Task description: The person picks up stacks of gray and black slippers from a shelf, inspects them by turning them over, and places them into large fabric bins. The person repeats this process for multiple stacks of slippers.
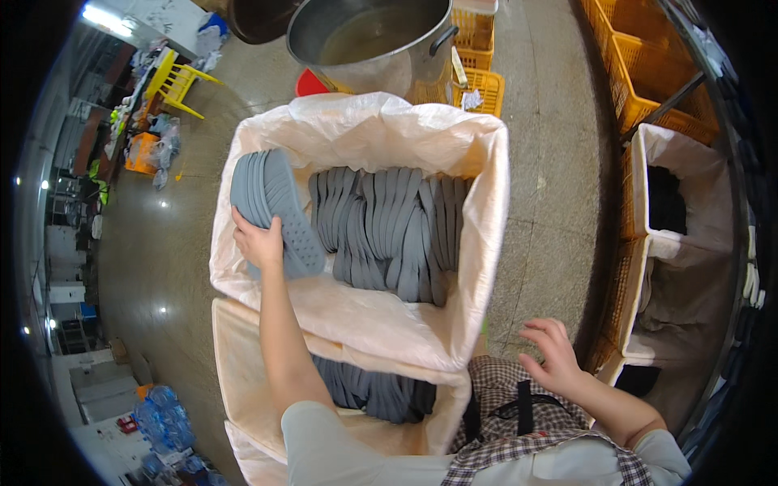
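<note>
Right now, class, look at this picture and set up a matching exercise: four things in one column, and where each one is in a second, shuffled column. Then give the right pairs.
Things:
1. left hand
2. right hand
3. metal pot
4. yellow chair

Places:
A. in the air above the checked apron, holding nothing
B. far left, by the cluttered bench
C. on a stack of grey soles in the lined box
D. on the floor beyond the lined box

Pairs: 1-C, 2-A, 3-D, 4-B

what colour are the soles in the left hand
Grey; the soles in the left hand show best in the head view.
</note>
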